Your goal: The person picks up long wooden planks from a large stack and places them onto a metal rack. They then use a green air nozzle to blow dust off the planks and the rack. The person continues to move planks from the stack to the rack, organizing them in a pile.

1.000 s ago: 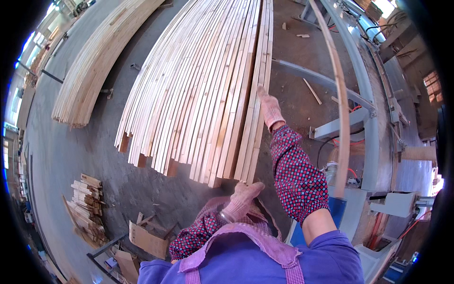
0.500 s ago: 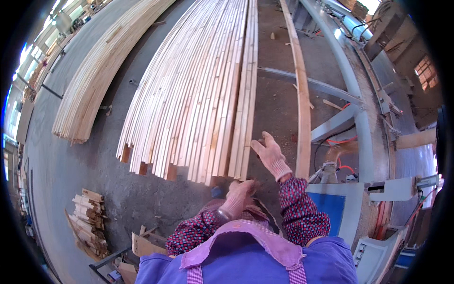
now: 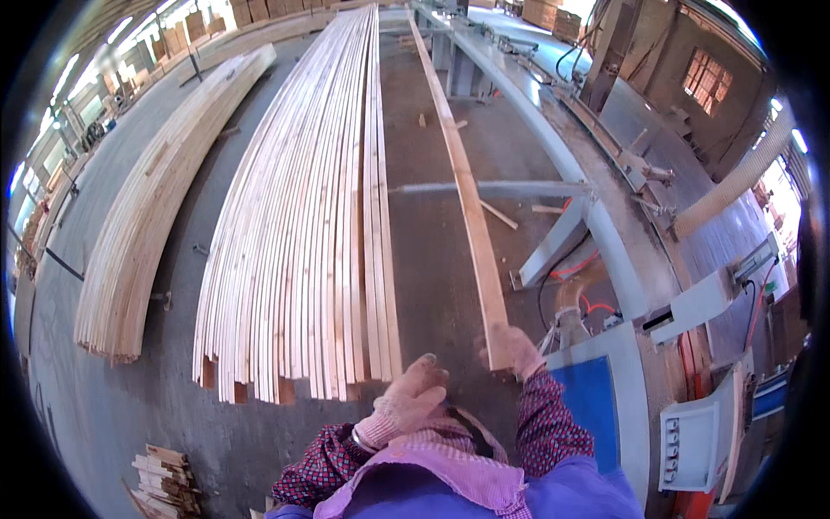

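Observation:
A long single wooden strip (image 3: pixel 471 208) runs away from me, apart from the main stack. My right hand (image 3: pixel 519 353), in a pale work glove, is closed round its near end, with fingertips showing past the left edge. My left hand (image 3: pixel 408 400), gloved too, hovers before my body just below the stack's near right corner. Its thumb and fingers are loosely apart and nothing shows in them. The wide stack of long wooden strips (image 3: pixel 294 259) lies left of the single strip, its near ends uneven.
Further left lies a second bundle of strips (image 3: pixel 156 225). Short offcuts (image 3: pixel 164 480) are piled at the lower left. A grey metal machine frame (image 3: pixel 553 117) stretches along the right, with a blue panel (image 3: pixel 588 406) near my right arm. Red cables and a ribbed hose (image 3: pixel 735 186) are beside it.
My right hand has moved down onto the single strip's near end and taken hold of it. That end has shifted left. My left hand has come away from the stack's near ends. The view has tilted up.

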Tool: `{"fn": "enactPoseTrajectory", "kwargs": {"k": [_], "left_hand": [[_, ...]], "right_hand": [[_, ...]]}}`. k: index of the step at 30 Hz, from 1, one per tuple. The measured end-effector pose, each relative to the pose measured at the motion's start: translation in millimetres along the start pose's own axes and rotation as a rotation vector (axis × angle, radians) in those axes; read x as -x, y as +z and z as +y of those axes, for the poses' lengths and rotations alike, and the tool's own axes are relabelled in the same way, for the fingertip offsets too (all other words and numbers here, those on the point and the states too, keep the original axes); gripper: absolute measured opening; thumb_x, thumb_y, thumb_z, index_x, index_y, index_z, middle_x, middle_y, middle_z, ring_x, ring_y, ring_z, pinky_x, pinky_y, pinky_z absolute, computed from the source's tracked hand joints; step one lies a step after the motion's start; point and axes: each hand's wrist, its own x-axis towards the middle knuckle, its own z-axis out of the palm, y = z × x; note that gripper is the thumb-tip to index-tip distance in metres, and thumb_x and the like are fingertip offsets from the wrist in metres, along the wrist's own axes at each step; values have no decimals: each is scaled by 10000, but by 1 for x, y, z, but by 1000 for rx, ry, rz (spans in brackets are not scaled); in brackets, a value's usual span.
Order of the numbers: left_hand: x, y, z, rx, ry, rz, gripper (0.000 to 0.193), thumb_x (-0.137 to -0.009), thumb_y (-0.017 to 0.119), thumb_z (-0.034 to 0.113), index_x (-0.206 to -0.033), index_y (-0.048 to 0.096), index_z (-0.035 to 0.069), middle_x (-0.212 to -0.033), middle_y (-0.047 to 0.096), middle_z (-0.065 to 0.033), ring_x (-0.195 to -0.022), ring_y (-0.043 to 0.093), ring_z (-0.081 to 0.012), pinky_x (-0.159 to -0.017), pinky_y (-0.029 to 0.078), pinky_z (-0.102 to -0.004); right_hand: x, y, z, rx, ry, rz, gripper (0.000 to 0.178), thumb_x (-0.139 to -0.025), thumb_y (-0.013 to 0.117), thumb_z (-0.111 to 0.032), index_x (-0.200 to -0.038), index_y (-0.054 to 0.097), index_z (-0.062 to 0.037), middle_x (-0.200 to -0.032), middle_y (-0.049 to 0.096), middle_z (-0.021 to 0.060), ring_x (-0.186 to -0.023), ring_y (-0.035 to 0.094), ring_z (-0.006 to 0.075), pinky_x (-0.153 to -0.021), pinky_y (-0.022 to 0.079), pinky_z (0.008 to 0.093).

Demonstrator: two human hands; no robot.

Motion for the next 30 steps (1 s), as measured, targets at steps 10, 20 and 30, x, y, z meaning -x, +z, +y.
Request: {"fn": "enactPoseTrajectory", "kwargs": {"k": [10,20,30], "left_hand": [[-53,-51,61,-1257,192,336,609,-833,602,282,-1361,393,61,-1251,544,-171,-1123,551,-352,-973,436,-416],[-153,37,71,-893,-95,207,750,-820,590,423,-1320,340,-79,-1245,537,-219,-1156,536,-354,-966,423,-420],[-245,28,24,-338,-220,272,322,-771,556,140,-1055,461,20,-791,617,-141,-705,657,-299,-620,531,-399]], "right_hand": [[11,76,113,1388,-219,550,480,-806,635,-354,-1140,569,-16,-1026,645,208,-1022,611,338,-859,466,413],[69,109,131,1659,-54,897,543,-797,585,-281,-1264,430,-54,-1078,608,254,-1028,583,426,-879,462,485],[62,53,146,1747,-378,879,637,-778,579,-227,-1346,382,-16,-1103,582,258,-1020,573,415,-864,478,453]]}}
